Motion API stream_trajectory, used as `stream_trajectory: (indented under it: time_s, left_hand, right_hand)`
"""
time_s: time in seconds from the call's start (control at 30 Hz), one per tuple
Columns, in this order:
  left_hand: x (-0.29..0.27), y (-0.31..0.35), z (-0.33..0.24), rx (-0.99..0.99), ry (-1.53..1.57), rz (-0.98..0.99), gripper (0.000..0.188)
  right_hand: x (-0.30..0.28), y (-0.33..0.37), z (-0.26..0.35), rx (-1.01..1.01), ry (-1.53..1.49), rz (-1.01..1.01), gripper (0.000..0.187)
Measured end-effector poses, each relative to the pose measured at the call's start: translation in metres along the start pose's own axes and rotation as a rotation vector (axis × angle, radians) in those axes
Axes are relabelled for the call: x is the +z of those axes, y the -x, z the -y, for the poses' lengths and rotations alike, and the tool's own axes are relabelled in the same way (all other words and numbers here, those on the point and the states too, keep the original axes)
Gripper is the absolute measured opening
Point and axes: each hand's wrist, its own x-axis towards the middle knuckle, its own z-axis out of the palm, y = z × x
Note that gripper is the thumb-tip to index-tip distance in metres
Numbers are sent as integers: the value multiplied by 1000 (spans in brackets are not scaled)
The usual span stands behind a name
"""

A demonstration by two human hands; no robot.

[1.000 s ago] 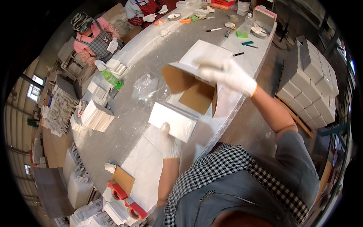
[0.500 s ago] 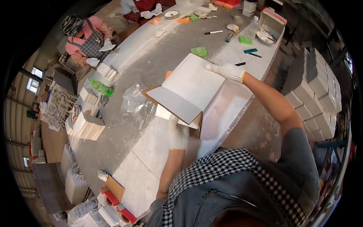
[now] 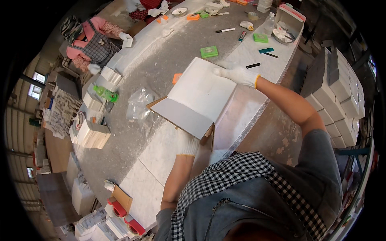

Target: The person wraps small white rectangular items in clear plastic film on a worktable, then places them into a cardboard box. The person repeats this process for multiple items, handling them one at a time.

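A white cardboard box point(image 3: 203, 86) lies tilted on the worktable in front of me, its grey-white end flap point(image 3: 183, 116) hanging out toward me and brown board showing at the edges. My right hand point(image 3: 237, 75), in a white knit glove with a yellow cuff, grips the box's far right side, thumb on the white panel and the fingers wrapped over the edge. At the near end, my left hand point(image 3: 187, 144), gloved the same way, reaches under the flap. Its fingers are hidden there, so what they touch cannot be made out.
Clear plastic wrap point(image 3: 141, 105) lies left of the box. A green bottle point(image 3: 105, 93) and stacked white pieces point(image 3: 93, 134) stand farther left. Beyond are a green block point(image 3: 209, 52), a marker point(image 3: 225, 30) and a metal bowl point(image 3: 282, 36). Red tape dispensers point(image 3: 116, 207) sit near left. A co-worker point(image 3: 94, 42) handles a white piece.
My left hand has slid farther under the flap, which now covers its fingers. The box has shifted slightly left, my right hand with it. The co-worker's white piece has moved up and right.
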Motion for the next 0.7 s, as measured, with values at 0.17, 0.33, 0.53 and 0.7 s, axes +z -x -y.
stream_trajectory:
  time_s: [0.17,0.33,0.53,0.7]
  left_hand:
    - [7,-11,0,-22,-28,8,56]
    - [19,-28,1,-25,-63,39,56]
    - [47,-58,14,-36,-100,95,57]
    - [53,-71,19,-41,-132,93,57]
  right_hand:
    - [5,-7,-15,-28,-28,-26,82]
    - [3,1,3,16,1,11,82]
    - [8,-10,-28,-44,-37,-35,82]
    - [7,-8,-13,-28,0,-38,83]
